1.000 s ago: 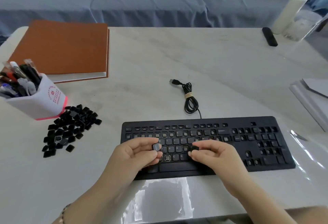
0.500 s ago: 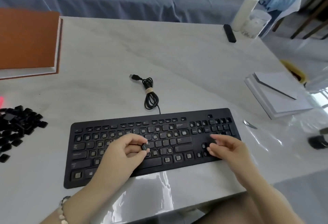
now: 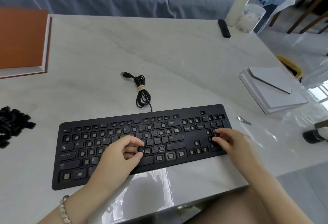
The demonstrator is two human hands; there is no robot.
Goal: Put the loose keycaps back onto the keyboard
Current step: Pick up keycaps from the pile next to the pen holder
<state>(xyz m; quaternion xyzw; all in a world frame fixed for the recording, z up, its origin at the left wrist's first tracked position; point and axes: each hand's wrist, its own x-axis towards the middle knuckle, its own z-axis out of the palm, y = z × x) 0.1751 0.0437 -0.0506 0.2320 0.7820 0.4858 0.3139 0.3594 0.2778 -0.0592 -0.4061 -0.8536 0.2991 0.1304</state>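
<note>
1. At the far left, a heap of loose keycaps (image 3: pixel 12 126) on the worktop (image 3: pixel 159 55), well apart from the keyboard (image 3: pixel 192 133).
2. Next, that black keyboard, flat near the front edge, with many bare spots and some keys in place.
3. Over its middle, left grip (image 3: pixel 122 154) curled, pinching 1 small black keycap (image 3: pixel 141 149) between thumb and finger, just above the keys.
4. At the number pad, right grip (image 3: pixel 230 142), fingertips down on the keys; cannot tell if holding anything.

Matt black plastic keyboard (image 3: pixel 193 154) & keycaps (image 3: pixel 12 126), glossy pale marble-look table (image 3: pixel 159 55), white paper stack (image 3: pixel 273 90).
</note>
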